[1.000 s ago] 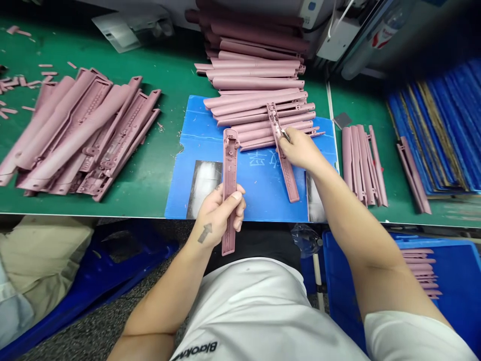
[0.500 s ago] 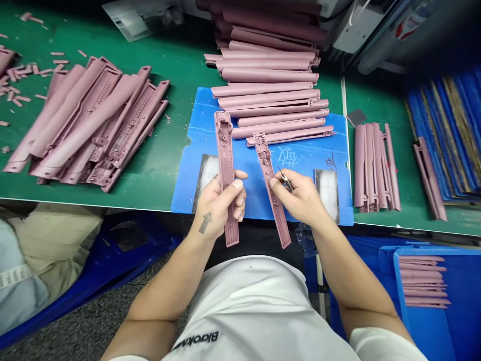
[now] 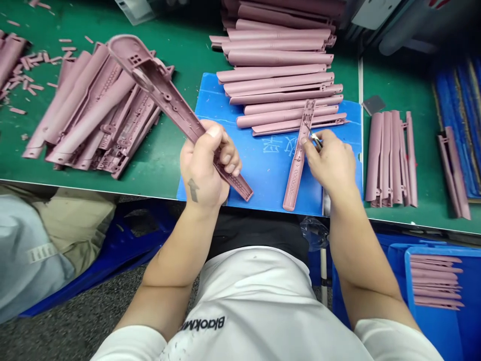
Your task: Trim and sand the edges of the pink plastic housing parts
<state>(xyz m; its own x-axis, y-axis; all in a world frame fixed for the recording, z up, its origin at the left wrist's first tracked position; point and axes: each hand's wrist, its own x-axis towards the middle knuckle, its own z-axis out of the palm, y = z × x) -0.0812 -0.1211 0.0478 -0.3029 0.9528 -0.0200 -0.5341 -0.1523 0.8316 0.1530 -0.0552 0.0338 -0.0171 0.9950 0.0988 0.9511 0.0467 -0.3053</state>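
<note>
Pink ribbed plastic housing, tilted, closed in left hand, right hand pinching metal tweezers

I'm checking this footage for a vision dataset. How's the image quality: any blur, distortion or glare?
In the head view, the front edge of the green table bows from wide-angle distortion; the blue sheets at upper right go soft; the pink plastic part in the left hand looks sharp; light is even, with no strong glare.

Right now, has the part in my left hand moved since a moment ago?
Yes. The part has swung left, off the blue mat, and its far end now hangs above the left pile.
</note>
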